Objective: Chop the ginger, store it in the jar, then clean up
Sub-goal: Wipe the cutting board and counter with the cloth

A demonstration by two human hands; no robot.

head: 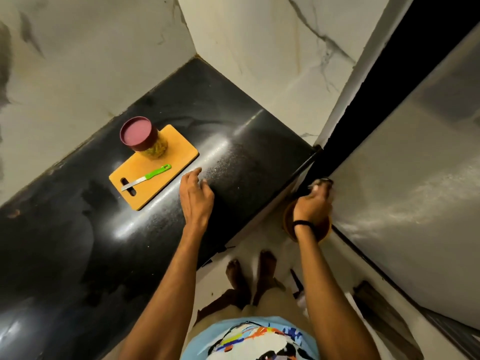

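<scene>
One orange cutting board [179,149] lies on the black desk [78,242], toward its far edge. The board carries one jar [145,139] with a maroon lid and one green-handled knife [145,178]. Two hands are in view: the left hand [196,201] over the desk, and the right hand [311,203] beyond its right edge. There is one black wristband [302,224], one brown bowl [287,216] and two bare feet [235,274].

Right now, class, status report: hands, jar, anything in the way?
Left hand open over counter. Right hand grips fridge door. Jar lidded, upright on cutting board, knife beside it. Path to jar clear.
</scene>
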